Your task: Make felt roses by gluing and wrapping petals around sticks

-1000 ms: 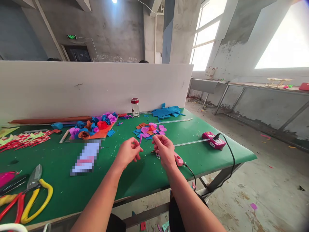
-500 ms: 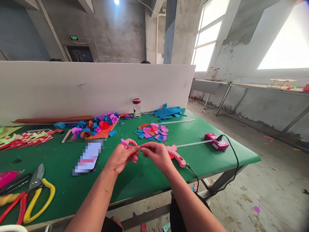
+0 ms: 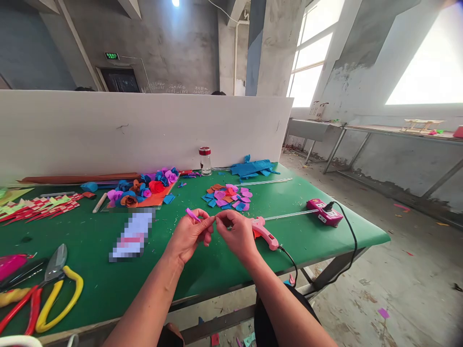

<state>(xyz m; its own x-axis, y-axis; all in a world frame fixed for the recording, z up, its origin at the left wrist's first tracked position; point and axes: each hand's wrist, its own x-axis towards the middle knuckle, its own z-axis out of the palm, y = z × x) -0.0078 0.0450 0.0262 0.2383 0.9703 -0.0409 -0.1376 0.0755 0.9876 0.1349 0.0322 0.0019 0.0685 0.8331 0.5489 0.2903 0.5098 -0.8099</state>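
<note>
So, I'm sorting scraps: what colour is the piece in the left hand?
Pink. The head view shows the piece pinched in the left hand.

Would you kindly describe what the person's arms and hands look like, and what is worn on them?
The left forearm and right forearm are bare, with no sleeves in view. The left hand and right hand wear no gloves; no watch, bracelet or ring is visible.

glue gun (image 3: pixel 265 234) right | petal pile (image 3: pixel 227 196) centre | jar (image 3: pixel 204 161) back | shears (image 3: pixel 54 289) left
</note>
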